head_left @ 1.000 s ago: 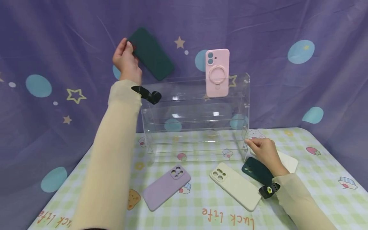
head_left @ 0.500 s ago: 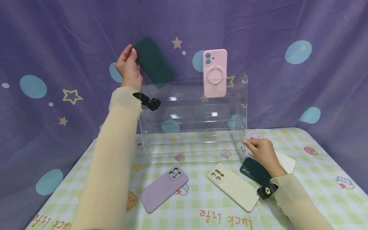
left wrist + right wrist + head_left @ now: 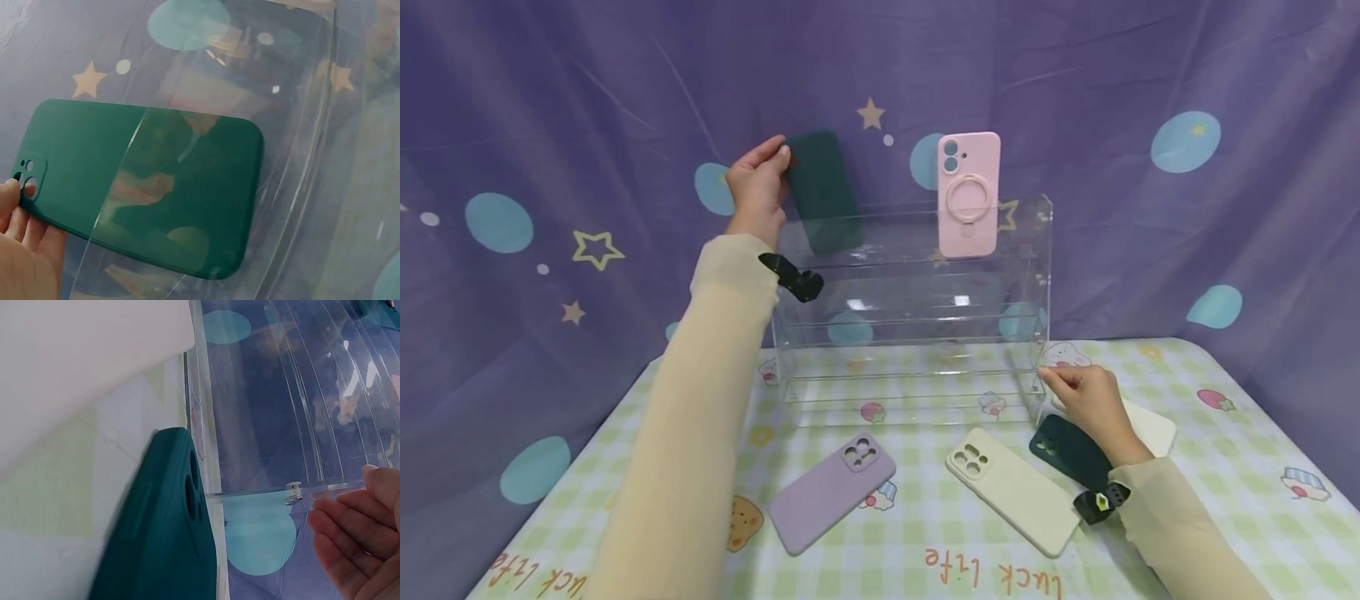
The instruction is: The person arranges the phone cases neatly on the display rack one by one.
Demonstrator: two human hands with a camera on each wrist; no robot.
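Note:
My left hand (image 3: 758,190) pinches a dark green phone case (image 3: 824,179) by its camera-cutout end, visible in the left wrist view. The lower half of the case is behind the clear front panel of the top tier of an acrylic display stand (image 3: 917,292), leaning slightly left. On that same tier, further right, a pink phone case (image 3: 967,158) with a ring stands upright. Down at the stand's right side, my right hand (image 3: 1093,404) pinches the panel edge between thumb and fingers, also seen in the right wrist view.
On the checked tablecloth lie a purple case (image 3: 831,496), a cream case (image 3: 1015,496), a second green case (image 3: 1063,446) and a white case (image 3: 1152,425). The latter two are partly under my right forearm. A purple curtain (image 3: 1120,250) hangs close behind the stand.
My left hand has lowered the green case and turned it more upright, bringing its lower part behind the top tier's front panel. My right hand stays at the stand's side.

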